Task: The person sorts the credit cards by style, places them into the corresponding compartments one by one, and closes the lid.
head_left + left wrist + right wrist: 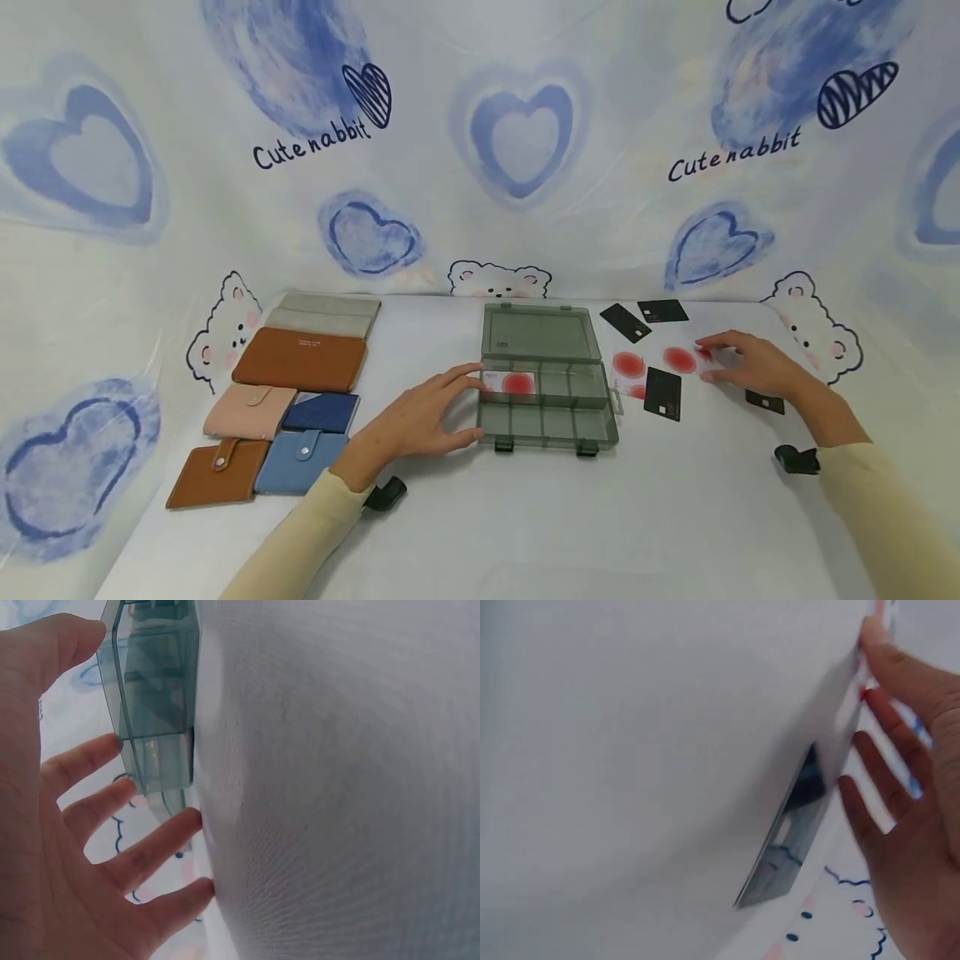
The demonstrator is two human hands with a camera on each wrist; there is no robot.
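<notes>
A translucent green divided box (547, 400) stands with its lid laid back; a white card with a red circle (518, 383) lies in one compartment. My left hand (416, 417) has its fingers spread along the box's left side, some fingertips touching the wall in the left wrist view. My right hand (757, 365) is over the loose cards at the right, pinching a red-and-white card (703, 354) by its edges between thumb and forefinger. The hand covers part of that card. A dark card (780, 832) lies beside the fingers.
Black cards (663, 394) and red-circled cards (628, 365) lie right of the box, some overlapping. At the left are several wallets and card holders, among them a brown wallet (300, 358) and a blue holder (300, 461). A printed cloth (517, 233) hangs behind the table.
</notes>
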